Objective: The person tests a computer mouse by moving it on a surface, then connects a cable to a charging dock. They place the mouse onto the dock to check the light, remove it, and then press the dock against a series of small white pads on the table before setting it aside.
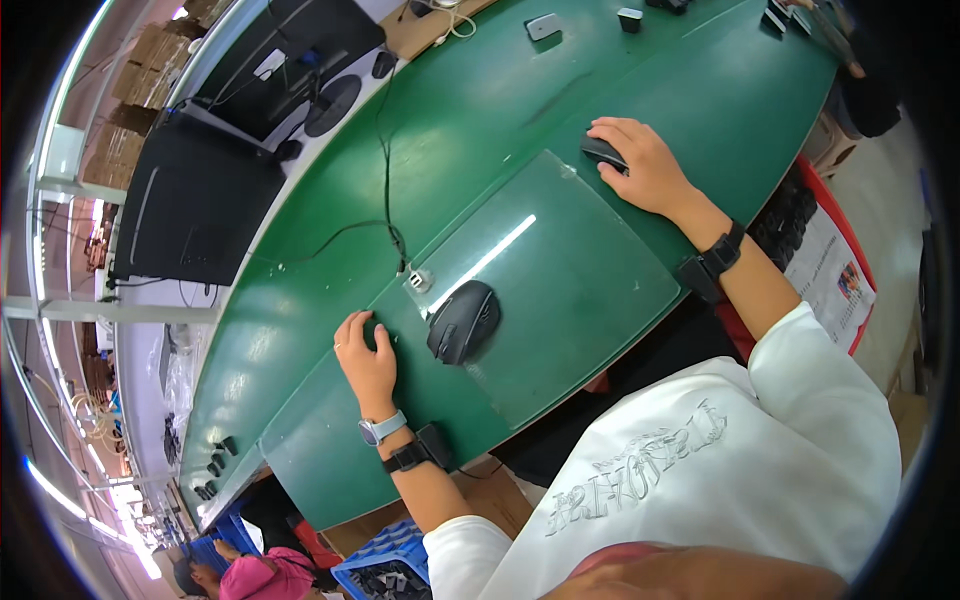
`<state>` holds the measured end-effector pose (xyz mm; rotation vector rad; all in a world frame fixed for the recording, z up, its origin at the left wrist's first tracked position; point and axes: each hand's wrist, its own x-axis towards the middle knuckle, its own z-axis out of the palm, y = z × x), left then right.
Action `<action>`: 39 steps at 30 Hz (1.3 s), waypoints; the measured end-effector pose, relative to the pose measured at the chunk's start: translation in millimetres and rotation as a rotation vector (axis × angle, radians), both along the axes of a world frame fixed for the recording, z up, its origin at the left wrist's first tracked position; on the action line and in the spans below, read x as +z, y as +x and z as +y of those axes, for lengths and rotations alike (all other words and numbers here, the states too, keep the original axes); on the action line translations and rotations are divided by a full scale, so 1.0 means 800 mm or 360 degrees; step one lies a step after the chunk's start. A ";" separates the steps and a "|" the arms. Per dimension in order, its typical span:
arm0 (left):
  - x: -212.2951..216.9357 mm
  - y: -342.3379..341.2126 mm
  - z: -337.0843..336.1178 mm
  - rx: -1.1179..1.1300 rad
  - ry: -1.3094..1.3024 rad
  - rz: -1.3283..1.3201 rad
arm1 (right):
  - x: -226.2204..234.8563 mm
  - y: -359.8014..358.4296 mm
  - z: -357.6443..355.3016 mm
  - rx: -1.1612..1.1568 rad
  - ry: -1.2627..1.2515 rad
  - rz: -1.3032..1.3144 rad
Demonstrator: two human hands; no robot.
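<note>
My right hand [645, 168] rests over a dark computer mouse [603, 150] on the green table [470, 90], fingers wrapped on it. A second, larger black mouse [465, 322] lies on a clear sheet [590, 290] set on the table between my hands, and nothing touches it. My left hand [367, 365] lies on the table to the left of that sheet, thumb apart from the loosely bent fingers, with nothing in it. At the sheet's far left corner is a small white connector block [418, 281], joined to a black cable [387, 170].
Monitors [200, 200] stand beyond the table's far left edge. Small dark items [222, 455] line the left end. A light phone-like object [543, 27] lies at the back. A blue crate [375, 560] and a person in pink [265, 575] are lower left; a red-rimmed bin [845, 240] is right.
</note>
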<state>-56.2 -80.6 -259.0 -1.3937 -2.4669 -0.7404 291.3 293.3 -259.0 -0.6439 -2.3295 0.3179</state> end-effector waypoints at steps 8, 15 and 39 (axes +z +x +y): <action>0.012 0.007 0.009 0.0076 0.0017 -0.0228 | -0.005 0.000 -0.001 0.0001 -0.0008 0.0053; 0.008 0.006 0.004 0.0031 -0.0030 -0.0152 | -0.005 -0.001 0.000 0.0016 -0.0001 0.0053; 0.015 0.016 0.006 0.0015 -0.0053 -0.0189 | 0.000 0.000 0.000 -0.0008 -0.0020 0.0032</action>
